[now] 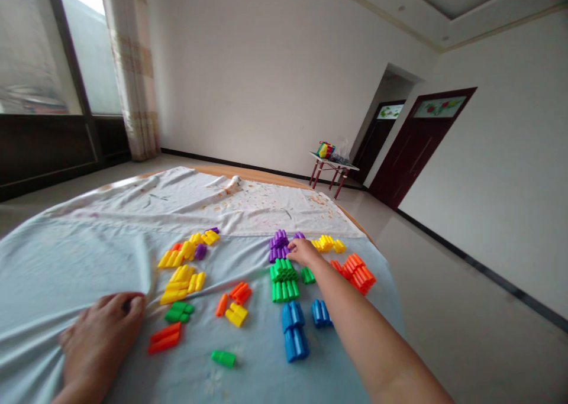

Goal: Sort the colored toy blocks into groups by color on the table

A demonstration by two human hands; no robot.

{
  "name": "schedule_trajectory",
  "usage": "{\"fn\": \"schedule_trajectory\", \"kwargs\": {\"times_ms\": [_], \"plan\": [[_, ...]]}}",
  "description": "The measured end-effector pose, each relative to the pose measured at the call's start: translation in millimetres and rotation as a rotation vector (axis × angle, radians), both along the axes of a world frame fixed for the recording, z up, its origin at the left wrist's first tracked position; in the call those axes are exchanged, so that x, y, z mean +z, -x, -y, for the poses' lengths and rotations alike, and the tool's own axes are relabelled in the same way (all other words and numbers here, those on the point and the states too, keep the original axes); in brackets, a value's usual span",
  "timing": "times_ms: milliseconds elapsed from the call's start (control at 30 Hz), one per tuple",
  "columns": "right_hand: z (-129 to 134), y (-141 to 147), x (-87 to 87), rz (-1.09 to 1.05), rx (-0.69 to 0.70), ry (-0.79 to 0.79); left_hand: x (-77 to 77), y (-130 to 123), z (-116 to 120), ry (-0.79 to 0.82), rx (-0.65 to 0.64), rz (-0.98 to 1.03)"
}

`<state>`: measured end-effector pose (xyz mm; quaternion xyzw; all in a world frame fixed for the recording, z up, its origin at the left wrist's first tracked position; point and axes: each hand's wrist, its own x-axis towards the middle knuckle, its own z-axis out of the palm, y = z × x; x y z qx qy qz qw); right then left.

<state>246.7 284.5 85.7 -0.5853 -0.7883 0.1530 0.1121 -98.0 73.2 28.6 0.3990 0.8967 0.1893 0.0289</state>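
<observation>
My right hand [302,253] reaches over the table with its fingers pinched at the right side of a stack of purple pieces [278,245]; what the fingertips hold is too small to make out. Just nearer stands a green stack [284,281], then blue pieces [294,332]. More blue pieces [320,313] lie partly behind my right forearm. My left hand [103,336] rests on the cloth at the left, fingers curled, near red-orange pieces [164,338] and green pieces [178,312]; anything under its fingers is hidden.
Yellow pieces [183,283] lie at left, with a yellow pair [236,314] and a single green piece [223,358] nearer the middle. Orange-red pieces [358,272] and yellow pieces [326,243] sit at right. A small side table [333,162] stands beyond the cloth-covered table [177,209].
</observation>
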Motion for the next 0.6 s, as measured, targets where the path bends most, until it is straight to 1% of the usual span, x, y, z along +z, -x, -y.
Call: {"fn": "schedule_trajectory", "kwargs": {"times_ms": [100,200,300,433,500,600], "plan": [[0.1,-0.2,-3.5,-0.016,0.005,0.013,15.2,-11.4,4.1,-0.003,-0.002,0.028],[-1.1,-3.1,-4.7,-0.035,0.011,0.013,20.3,-16.1,6.3,-0.042,0.000,0.042],[-0.3,-6.6,-0.2,-0.056,0.009,-0.016,21.4,-18.3,7.8,-0.067,0.006,0.042],[8.2,-3.8,12.2,-0.107,0.042,-0.097,19.5,-18.4,8.5,-0.085,0.009,0.047],[16.3,3.8,18.9,-0.141,0.090,-0.131,15.9,-13.3,7.0,-0.107,0.012,0.052],[32.0,24.3,27.7,-0.209,0.214,-0.167,11.9,3.1,-0.4,-0.163,0.039,0.099]]}}
